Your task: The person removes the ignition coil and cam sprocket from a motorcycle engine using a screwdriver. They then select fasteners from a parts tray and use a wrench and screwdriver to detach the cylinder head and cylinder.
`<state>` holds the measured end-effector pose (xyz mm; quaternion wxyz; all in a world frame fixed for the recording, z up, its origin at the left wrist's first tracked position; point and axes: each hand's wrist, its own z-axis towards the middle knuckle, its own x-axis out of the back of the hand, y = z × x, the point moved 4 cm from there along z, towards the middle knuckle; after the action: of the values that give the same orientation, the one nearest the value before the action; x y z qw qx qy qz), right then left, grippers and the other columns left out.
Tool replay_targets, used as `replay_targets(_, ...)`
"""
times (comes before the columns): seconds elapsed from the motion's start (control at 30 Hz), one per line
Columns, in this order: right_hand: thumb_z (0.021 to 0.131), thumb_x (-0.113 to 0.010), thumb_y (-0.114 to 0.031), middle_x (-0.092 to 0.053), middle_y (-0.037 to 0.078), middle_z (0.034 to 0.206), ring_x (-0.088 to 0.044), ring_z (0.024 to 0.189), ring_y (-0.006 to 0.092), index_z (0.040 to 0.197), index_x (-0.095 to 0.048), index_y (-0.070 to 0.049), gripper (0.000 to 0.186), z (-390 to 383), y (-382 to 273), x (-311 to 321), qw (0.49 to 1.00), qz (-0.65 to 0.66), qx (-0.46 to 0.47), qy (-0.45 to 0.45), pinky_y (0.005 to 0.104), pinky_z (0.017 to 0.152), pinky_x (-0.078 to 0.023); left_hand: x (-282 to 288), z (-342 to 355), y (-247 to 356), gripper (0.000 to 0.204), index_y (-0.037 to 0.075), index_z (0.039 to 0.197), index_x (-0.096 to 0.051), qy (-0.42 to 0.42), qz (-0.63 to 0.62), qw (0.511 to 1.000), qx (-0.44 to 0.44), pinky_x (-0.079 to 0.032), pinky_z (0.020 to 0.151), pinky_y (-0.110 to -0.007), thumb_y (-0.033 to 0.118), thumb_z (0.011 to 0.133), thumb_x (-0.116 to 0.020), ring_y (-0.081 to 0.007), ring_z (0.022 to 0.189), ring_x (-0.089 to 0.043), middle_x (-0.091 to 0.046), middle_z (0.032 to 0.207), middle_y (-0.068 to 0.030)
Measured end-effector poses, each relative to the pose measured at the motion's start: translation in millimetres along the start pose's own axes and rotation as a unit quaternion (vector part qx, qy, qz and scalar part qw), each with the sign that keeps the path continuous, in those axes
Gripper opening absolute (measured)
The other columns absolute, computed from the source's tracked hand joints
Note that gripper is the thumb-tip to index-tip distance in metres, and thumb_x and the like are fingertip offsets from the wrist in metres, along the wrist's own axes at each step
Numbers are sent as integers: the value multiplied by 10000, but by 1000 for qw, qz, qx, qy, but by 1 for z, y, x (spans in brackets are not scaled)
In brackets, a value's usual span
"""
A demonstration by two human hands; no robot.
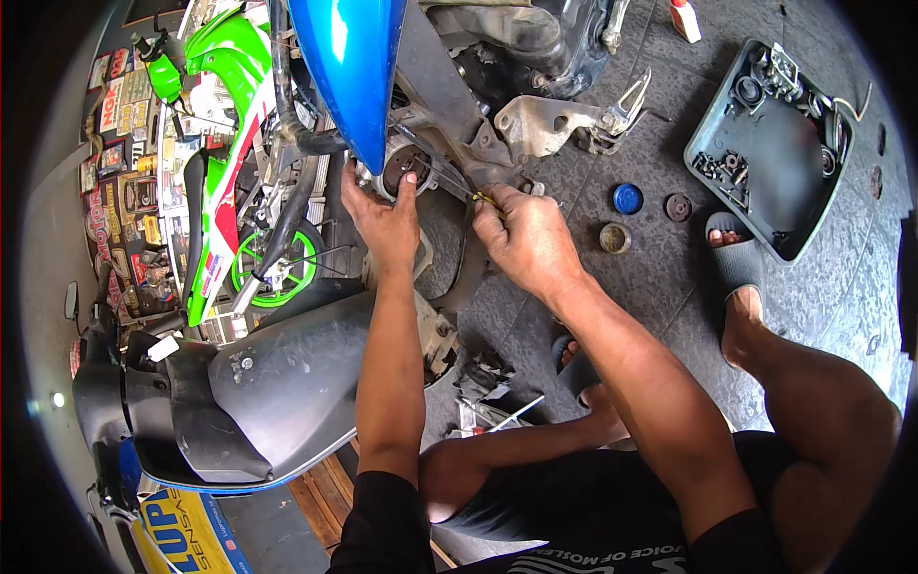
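My left hand (387, 222) grips the rim of a round metal engine part (408, 161) on the motorcycle, its thumb pressed on the dark inner face and its fingers curled behind the edge. In my right hand (531, 237) is a thin tool that looks like a screwdriver (459, 184); a bit of yellow shows at my fingers. Its slim shaft slants up and left beside the round part. Where the tip ends is too fine to make out. A blue body panel (352, 72) hangs just above my left fingers.
To the right, a dark tray (703, 191) holds loose metal parts. A blue lid (627, 198), an open tin (615, 237) and a small dark disc (678, 207) lie on the tiles. The black seat (287, 373) is at lower left, a green motorcycle (225, 143) beyond. A white bottle (685, 21) stands far right.
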<state>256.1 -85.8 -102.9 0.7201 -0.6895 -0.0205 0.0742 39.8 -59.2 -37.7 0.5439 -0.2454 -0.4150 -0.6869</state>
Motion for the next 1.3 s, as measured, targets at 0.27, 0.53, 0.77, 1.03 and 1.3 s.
replay_targets(0.27,878,-620,-190,-648,285,754,-666,755,444,988,-690,27,252,1,0,4,1000,9,-6,3,501,715,-541,-3,1,6,798,3,1450,-352,6,-71,997,13,-404,1067,-448,180,816,-802,-371,1276,-463,-399,1391,-227)
replay_targets(0.53,875,-623,-177,-647,279,755,-664,752,438,958,-686,24,226,7,-1,12,999,-24,29,-12,501,710,-543,3,8,-4,702,-11,1367,-412,9,-67,997,29,-377,1065,-438,187,805,-784,-345,1221,-474,-434,1335,-210)
replay_targets(0.77,899,-625,-167,-638,271,768,-678,738,413,1055,-677,28,255,7,0,11,999,-28,29,-24,442,661,-532,-4,8,5,644,-39,1301,-444,30,-68,997,22,-387,1036,-428,181,798,-781,-359,1167,-507,-496,1250,-220)
replay_targets(1.03,889,-620,-171,-638,278,753,-672,750,429,990,-672,37,237,7,-1,8,999,-19,27,-18,473,685,-535,-5,12,4,635,-57,1246,-473,50,-38,998,18,-429,986,-429,171,748,-795,-374,1093,-562,-549,1182,-238)
replay_targets(1.3,885,-600,-181,-643,302,749,-662,773,471,926,-662,52,244,0,-13,13,998,22,-50,17,508,734,-543,-2,16,3,638,-86,1211,-484,63,-18,998,-1,-438,977,-434,159,712,-797,-392,1064,-575,-569,1134,-258)
